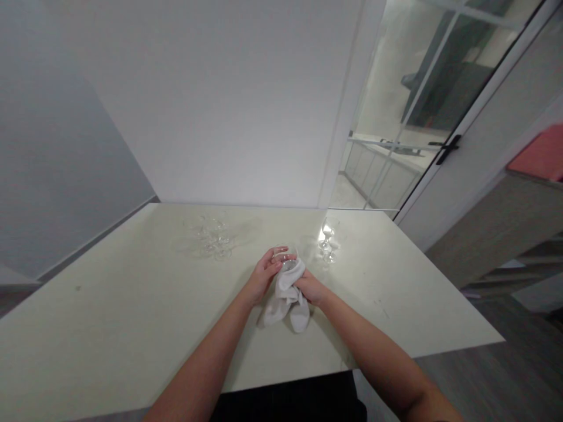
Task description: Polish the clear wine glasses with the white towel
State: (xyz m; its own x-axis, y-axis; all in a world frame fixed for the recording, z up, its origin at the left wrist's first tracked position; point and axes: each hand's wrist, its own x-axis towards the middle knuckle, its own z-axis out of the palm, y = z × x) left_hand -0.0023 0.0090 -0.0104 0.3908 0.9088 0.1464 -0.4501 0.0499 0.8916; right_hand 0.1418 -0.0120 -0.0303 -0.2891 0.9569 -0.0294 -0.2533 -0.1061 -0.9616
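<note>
Above the middle of the table, my left hand (263, 274) has its fingers curved round a clear glass (289, 266). A white cloth (287, 293) is bunched against the glass, and its loose ends hang down towards the tabletop. My right hand (311, 287) grips the cloth from the right side. Folds of fabric hide most of that hand's fingers and part of the glass, so its full shape cannot be made out.
A cluster of clear glassware (215, 239) stands on the far left of the pale table (132, 316). More clear glasses (328, 241) are at the far right. A white wall (229, 117) borders the back edge, with a glazed door (396, 117) to the right.
</note>
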